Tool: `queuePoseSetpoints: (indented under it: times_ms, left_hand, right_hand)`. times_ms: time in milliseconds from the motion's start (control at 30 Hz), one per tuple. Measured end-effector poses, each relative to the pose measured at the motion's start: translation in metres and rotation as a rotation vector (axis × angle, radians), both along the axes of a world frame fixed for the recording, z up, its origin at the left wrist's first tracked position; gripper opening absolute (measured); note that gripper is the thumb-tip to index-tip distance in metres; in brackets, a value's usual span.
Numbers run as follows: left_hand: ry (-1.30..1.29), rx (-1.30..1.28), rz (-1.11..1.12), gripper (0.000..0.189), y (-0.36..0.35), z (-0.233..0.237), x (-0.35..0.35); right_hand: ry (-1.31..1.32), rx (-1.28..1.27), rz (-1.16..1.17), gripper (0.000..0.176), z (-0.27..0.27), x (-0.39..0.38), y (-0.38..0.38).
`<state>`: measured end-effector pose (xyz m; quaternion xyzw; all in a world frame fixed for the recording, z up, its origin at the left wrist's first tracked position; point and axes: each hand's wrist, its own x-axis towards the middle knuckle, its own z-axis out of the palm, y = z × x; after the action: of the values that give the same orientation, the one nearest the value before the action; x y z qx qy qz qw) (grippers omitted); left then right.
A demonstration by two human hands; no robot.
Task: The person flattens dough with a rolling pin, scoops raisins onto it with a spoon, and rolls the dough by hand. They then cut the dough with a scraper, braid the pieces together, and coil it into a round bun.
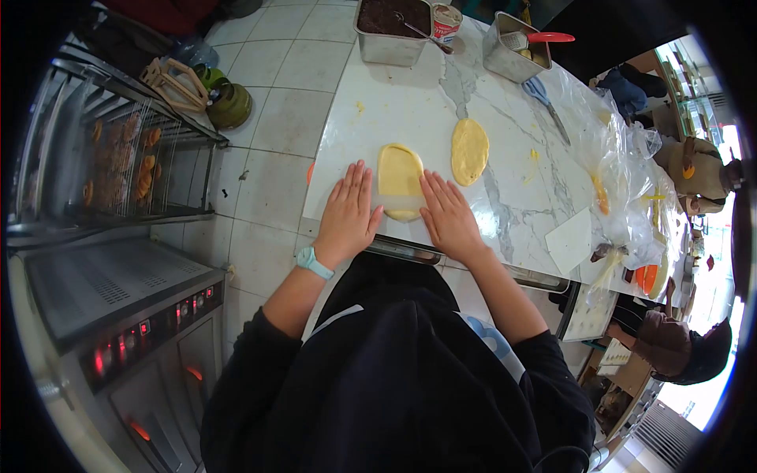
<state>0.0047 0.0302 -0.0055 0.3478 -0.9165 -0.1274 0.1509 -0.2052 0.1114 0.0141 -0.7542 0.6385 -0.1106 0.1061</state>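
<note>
A flattened piece of yellow dough (pixel 400 171) lies on the marble-patterned tabletop, between my two hands. Across its lower part runs a pale, whitish band (pixel 400 205) from one palm to the other; its kind I cannot make out. My left hand (pixel 347 211) is flat, palm down, fingers stretched, at the dough's left side. At the right side, my right hand (pixel 451 211) lies likewise, fingertips touching or close to the dough's edge. What is under the palms is hidden. A second flattened oval of dough (pixel 470 152) rests to the right.
A metal tin of dark filling (pixel 386 27) with a spoon, a can (pixel 446 22) and a tin with a red-handled tool (pixel 505 55) stand at the back. Scissors (pixel 544 102), plastic bags (pixel 623 158) and a white square (pixel 568 240) are right. An oven (pixel 126 292) stands left; people are far right.
</note>
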Motion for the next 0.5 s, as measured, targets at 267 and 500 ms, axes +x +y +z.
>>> queuePoseSetpoints:
  times_ms: [267, 500]
  left_hand:
    - [0.045, 0.013, 0.127, 0.052, 0.058, -0.007, 0.002]
    - [0.121, -0.063, 0.186, 0.041, 0.106, -0.017, 0.018]
  right_hand:
    - [-0.168, -0.054, 0.101, 0.046, 0.005, -0.005, 0.046]
    - [-0.34, -0.078, -0.069, 0.04, 0.004, -0.011, -0.089]
